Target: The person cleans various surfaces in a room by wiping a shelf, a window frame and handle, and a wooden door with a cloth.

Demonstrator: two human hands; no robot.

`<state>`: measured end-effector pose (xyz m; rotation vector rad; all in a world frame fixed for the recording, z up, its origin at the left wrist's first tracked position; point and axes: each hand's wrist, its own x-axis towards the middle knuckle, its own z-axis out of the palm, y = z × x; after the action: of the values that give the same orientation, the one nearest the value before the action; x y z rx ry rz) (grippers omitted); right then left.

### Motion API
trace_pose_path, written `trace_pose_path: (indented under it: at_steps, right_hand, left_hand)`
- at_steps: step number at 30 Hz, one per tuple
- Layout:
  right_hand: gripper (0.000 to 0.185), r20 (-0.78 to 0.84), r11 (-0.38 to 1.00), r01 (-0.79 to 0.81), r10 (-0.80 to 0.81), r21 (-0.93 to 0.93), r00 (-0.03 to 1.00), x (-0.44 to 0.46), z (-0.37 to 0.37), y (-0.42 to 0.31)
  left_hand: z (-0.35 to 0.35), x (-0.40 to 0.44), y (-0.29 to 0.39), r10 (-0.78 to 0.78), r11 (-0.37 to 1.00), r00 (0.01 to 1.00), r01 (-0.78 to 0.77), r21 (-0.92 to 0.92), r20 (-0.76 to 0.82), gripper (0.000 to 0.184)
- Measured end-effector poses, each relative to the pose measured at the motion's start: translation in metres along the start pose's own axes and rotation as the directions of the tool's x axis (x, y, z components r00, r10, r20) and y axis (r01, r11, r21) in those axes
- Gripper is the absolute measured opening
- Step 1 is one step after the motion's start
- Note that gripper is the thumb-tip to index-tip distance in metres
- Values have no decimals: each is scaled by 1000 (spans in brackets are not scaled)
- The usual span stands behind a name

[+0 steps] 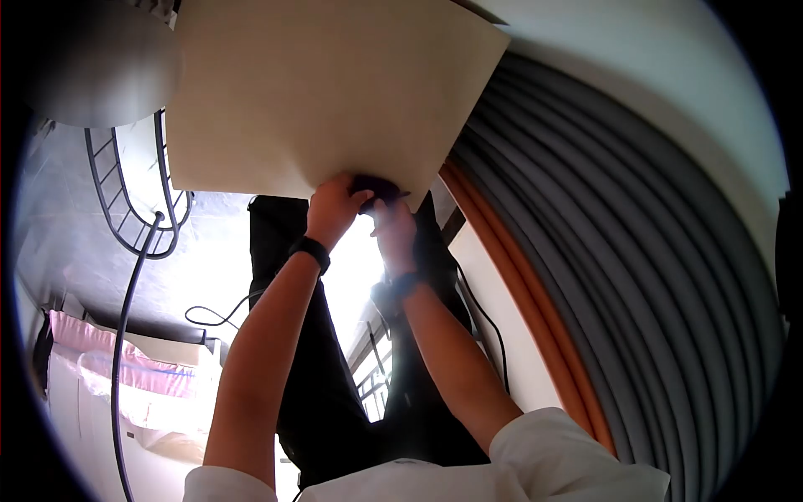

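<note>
A small dark purple item point(374, 189) lies at the near edge of a beige board or tabletop point(318, 92). My left hand point(333, 209) grips its left side, with the fingers curled over the board's edge. On its right side, my right hand point(395, 226) has its fingers bent around the item, partly washed out by glare. A thin pointed bit sticks out to the right of the item. Both wrists wear dark bands. What exactly the item is cannot be made out.
Grey pleated curtains point(619, 217) with an orange strip point(519, 293) hang on the right. A black wire rack point(125, 209) and a dark cable point(121, 360) are at the left. Pink fabric point(117, 351) lies at lower left. Black-trousered legs point(309, 368) are below the board.
</note>
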<state>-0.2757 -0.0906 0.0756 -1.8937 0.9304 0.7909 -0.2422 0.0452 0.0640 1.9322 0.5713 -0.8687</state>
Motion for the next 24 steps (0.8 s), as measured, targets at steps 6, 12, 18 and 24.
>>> trace_pose_path:
  at_steps: [6,12,18,24]
  right_hand:
    - [32,-123,928,265,-304,-262,945,22,-9,13]
    - [33,-131,983,181,-178,9,975,64,-26,-39]
    - [35,-249,836,541,-546,-97,800,170,-48,-152]
    - [41,-75,914,330,-356,-237,932,217,-69,-242]
  left_hand:
    - [-5,25,10,133,974,988,-146,176,84,28]
    - [-10,62,49,217,959,976,-216,181,15,31]
    - [-32,169,138,490,871,824,-449,199,-285,36]
    - [-78,231,200,418,904,876,-376,204,-239,40]
